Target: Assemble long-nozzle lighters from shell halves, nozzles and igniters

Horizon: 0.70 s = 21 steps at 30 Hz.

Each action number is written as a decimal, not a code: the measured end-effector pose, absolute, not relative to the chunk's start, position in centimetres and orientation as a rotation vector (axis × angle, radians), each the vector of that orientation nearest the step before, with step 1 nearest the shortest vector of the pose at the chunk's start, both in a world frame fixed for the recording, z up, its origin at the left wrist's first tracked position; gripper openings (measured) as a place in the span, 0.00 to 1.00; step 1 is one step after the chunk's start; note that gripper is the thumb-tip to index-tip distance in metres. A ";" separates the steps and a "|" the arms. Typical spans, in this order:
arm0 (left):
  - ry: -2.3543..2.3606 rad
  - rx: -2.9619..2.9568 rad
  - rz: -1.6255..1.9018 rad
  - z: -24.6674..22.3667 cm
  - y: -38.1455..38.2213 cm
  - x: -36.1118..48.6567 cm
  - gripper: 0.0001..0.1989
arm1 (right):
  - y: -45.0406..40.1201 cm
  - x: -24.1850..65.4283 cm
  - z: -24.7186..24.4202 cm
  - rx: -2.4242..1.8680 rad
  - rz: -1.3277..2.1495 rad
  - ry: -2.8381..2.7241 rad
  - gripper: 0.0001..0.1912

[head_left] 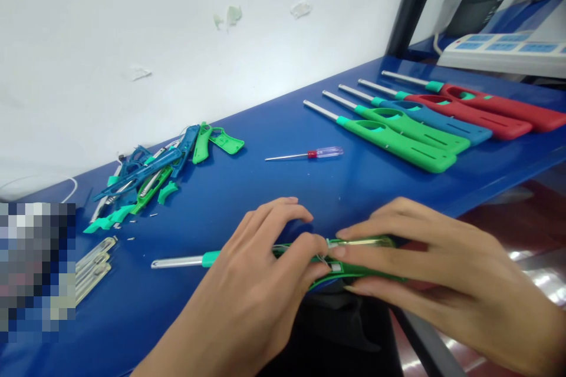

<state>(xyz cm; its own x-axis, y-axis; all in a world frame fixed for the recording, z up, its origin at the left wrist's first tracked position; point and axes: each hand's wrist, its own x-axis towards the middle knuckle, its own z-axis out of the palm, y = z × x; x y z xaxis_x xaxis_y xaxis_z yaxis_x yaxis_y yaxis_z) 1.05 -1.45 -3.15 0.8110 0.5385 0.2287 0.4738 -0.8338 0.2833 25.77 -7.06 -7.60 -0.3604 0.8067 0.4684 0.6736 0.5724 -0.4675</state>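
At the far left a pixelated patch hides what lies there; just beside it, three clear yellowish fuel tanks (94, 268) lie side by side on the blue table (247, 194); behind them, near the white wall (177, 23), is a heap of blue shell pieces (152, 169), metal tubes and teal scraps (168, 191), with two green shell pieces (203, 144) at its right end; in the foreground an opened green gas lighter (349, 271) is held at the near edge of the table, its metal nozzle (177, 262) pointing left; the left hand (265, 262) grips its middle, thumb and index nearly together by thin wires, though I cannot tell whether they pinch them; beyond the hands lies a screwdriver (325, 153) with a clear purple-tinted handle; the right hand (428, 253) clasps the lighter's handle end, fingers closed about the shell and a yellowish tank (365, 241) in it; farther right five gas lighters (442, 123), two green, one blue, two red, lie in a row; past them sits a white power strip (499, 53).
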 end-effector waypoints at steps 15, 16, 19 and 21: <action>0.713 2.897 0.619 -3.4 -1.6 0.5 0.14 | -7.0 25.6 -7.5 -1.138 0.267 -2.138 0.16; 0.699 2.907 0.623 -3.3 -1.6 0.6 0.14 | -7.0 25.6 -7.4 -1.140 0.265 -2.138 0.16; 0.690 2.923 0.662 -3.2 -1.7 0.7 0.15 | -7.0 25.6 -7.2 -1.134 0.269 -2.130 0.16; 0.699 2.940 0.722 -3.2 -1.8 0.8 0.16 | -6.9 25.6 -7.1 -1.126 0.282 -2.126 0.15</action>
